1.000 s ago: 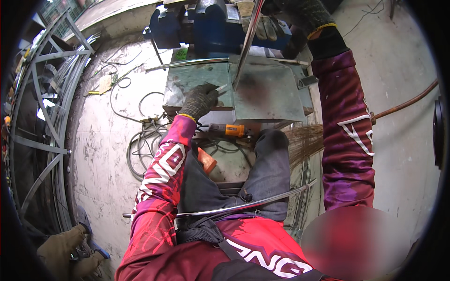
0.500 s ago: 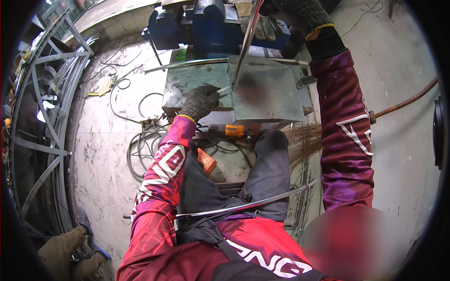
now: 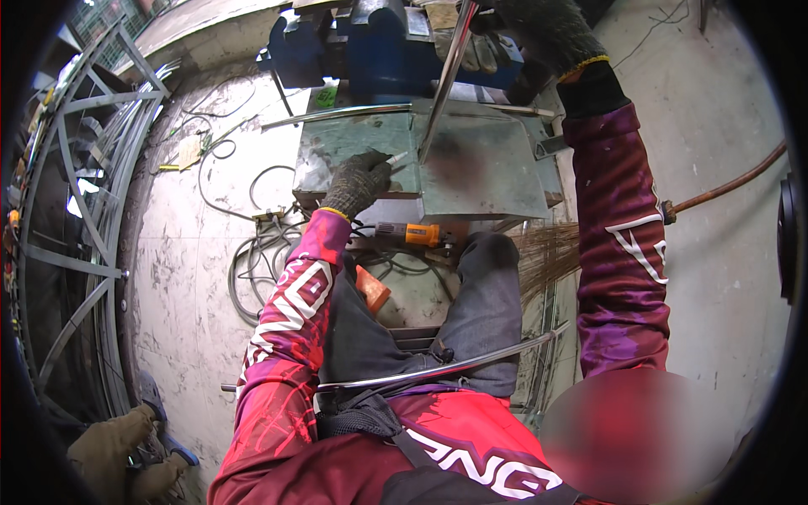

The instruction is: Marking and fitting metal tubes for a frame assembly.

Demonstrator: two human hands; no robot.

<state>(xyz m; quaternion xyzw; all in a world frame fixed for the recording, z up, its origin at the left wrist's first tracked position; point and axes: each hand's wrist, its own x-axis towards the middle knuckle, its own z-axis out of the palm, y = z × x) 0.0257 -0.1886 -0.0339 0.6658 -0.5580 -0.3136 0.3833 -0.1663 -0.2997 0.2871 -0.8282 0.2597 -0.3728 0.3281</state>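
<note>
While gloved right hand [image 3: 539, 29] grips upper end of metal rod [image 3: 441, 84], rod slants down onto steel tabletop [image 3: 488, 172] | left hand [image 3: 358, 181] closed on small white marker [image 3: 396, 157], just left of rod's lower tip | blue vise [image 3: 379, 46] behind tabletop | orange grinder [image 3: 417, 234] below tabletop's near edge

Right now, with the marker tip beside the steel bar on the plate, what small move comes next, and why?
Probably draw the white marker across to the steel bar where it meets the metal plate. The left hand holds the tip just short of the bar, while the right hand grips the bar's upper part, so it looks steadied for marking.
</note>
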